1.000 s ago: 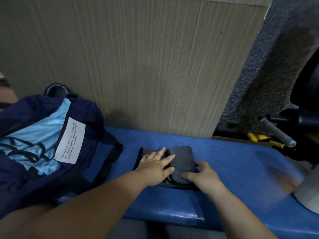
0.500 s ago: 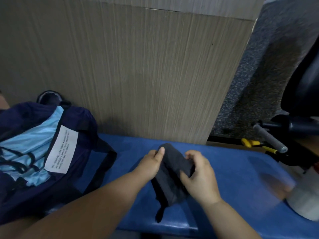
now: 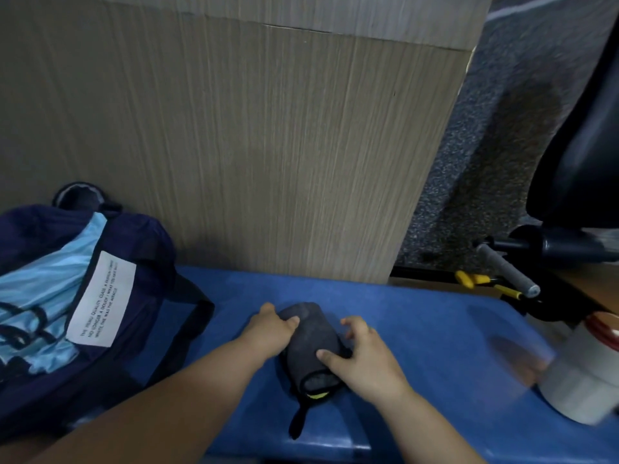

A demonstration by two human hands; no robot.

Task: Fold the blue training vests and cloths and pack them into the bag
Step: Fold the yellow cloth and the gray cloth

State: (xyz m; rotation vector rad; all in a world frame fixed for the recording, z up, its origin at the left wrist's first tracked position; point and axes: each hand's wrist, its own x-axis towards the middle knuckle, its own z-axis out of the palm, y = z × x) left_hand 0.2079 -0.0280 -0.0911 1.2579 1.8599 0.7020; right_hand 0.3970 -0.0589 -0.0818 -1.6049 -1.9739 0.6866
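Right at the near edge of the bench (image 3: 435, 346) we've got a little black strap (image 3: 297, 421) poking out of the grey cloth (image 3: 310, 346), with a bit of yellow trim just above it. The cloth is bunched into a thick roll and sits on the bench around the middle, a touch toward the near edge. Our left hand (image 3: 273, 329) grips its far left end, fingers curled over the top. Our right hand (image 3: 361, 358) holds the right side, thumb pressed onto the fabric and the other fingers curled round the far part.

Over at the left end of the bench sits the dark navy bag (image 3: 150, 259), wide open, with a light blue vest (image 3: 43, 289) inside and a white label (image 3: 102, 299) with small print on the inner flap. One bag handle (image 3: 191, 316) loops out onto the bench toward the cloth but stops short of it. At the right end there's a white roll (image 3: 579, 386), pretty blurry.

Behind the bench stands a wooden panel (image 3: 268, 145). Past the far right corner lie yellow-handled pliers (image 3: 482, 283), next to a grey grip (image 3: 505, 271).
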